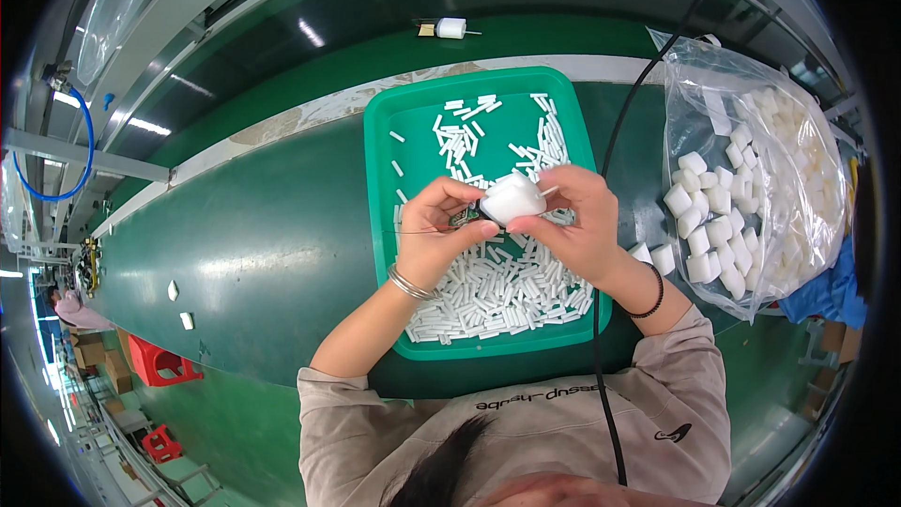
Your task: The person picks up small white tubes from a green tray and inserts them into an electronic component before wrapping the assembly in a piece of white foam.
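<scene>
Over the green tray (378,164) I hold a small assembly between both hands. Its right part is a soft-looking white block (513,197) with a thin white stick poking out toward the right. At its left end show a black part and a small circuit board (463,217) with thin wires. My left hand (439,227) pinches the board end. Thumb and fingers of my right hand (584,223) grip the white block near the stick. Beneath my hands, many short white sticks (497,305) lie loose in the tray, heaped mostly along its near side.
To the right, a clear plastic bag (690,113) spills white blocks (718,216) onto the green table (253,244). A similar assembly (451,28) lies on the far green strip. A black cable (617,122) hangs across the tray's right side. Two small white pieces (187,320) lie at left.
</scene>
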Motion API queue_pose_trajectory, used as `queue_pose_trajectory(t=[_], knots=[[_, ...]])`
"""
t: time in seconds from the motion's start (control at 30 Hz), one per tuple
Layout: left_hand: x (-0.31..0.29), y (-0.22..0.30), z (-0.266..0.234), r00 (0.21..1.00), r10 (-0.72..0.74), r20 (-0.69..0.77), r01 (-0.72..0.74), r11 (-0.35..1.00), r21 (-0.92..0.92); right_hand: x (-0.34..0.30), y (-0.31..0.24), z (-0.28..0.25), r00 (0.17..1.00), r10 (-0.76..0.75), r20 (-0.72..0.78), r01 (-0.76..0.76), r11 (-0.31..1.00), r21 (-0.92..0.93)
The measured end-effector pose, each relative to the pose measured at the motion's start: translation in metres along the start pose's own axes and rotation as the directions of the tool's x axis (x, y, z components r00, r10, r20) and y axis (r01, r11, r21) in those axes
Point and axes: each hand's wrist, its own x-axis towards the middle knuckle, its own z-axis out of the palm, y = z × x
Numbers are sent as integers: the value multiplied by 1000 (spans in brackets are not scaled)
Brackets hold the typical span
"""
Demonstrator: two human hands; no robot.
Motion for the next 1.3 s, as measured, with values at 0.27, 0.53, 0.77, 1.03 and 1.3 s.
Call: queue_pose_trajectory(t=[0.27, 0.53, 0.77, 1.03, 1.3], knots=[[1, 5, 2, 997, -75, -16, 76, 997, 23, -1, 2, -6, 983, 165, 82, -167, 986, 20], [3, 3, 6, 994, 0, -114, 9, 997, 79, 10, 1, -13, 862, 485, 148, -506, 799, 326], [7, 10, 3, 995, -13, -97, 27, 988, 151, 10, 2, -12, 852, 503, 148, -520, 776, 356], [74, 31, -120, 703, 215, -678, -79, 971, 226, -2, -1, -83, 956, 73, -285, -145, 959, -243], [128, 21, -289, 320, 171, -932, -410, 912, 26, -59, 22, -92, 837, 407, -365, -501, 839, -213]])
